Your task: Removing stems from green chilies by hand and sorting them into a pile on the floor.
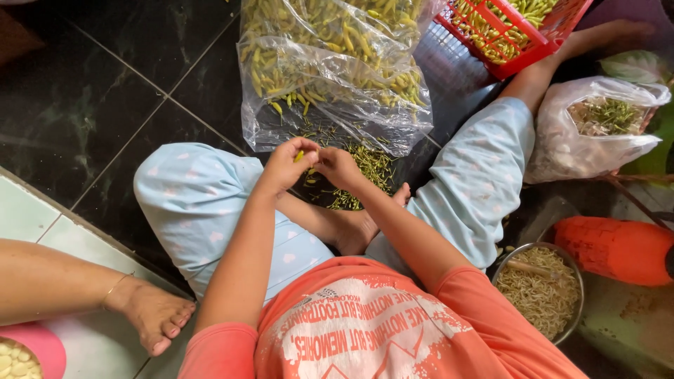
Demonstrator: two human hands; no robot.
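Observation:
I sit on a dark tiled floor with my legs folded. My left hand and my right hand meet in front of me, both pinching one small yellow-green chilli. Just beyond them lies a clear plastic bag full of yellow-green chillies. Below my hands, between my legs, a heap of green stems lies on the floor.
A red basket of chillies stands at the top right. A plastic bag of stems lies at the right, above an orange container and a metal bowl of pale sprouts. Another person's foot rests at the lower left beside a pink bowl.

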